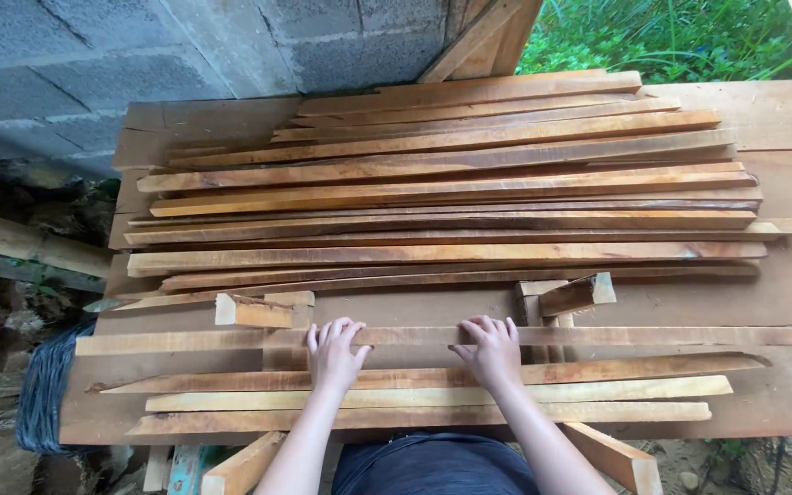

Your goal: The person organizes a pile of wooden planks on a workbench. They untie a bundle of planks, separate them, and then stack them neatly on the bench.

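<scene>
- Pressing down on a long thin wooden strip (598,336), both hands sit side by side at the near middle of the bench (781,119).
- The left hand (335,353) lies palm down, fingers spread and curled over the strip's far edge; it is flat on the wood rather than clenched around it.
- The right hand (491,350) mirrors it just beside, fingers hooked over the same strip, thumb pointing in toward the left hand.
- That strip runs left to right across nearly the whole bench and rests raised on two short wooden blocks: the left block (254,312) and the right block (577,293).
- Nearer the person, three more slats (634,390) lie parallel under the wrists, close together, the paler one in the middle.
- Beyond the hands, a big stack of rough-sawn slats (442,197) fills the bench, all lying roughly lengthwise, reddish-brown with lighter edges.
- Behind the stack stands a grey block wall (139,55), with green grass (671,37) showing at the top right.
- A dark coil of wire or cord (43,385) hangs off the bench's left end.
- An offcut of timber (621,461) pokes out below the bench's near edge by the right forearm.
</scene>
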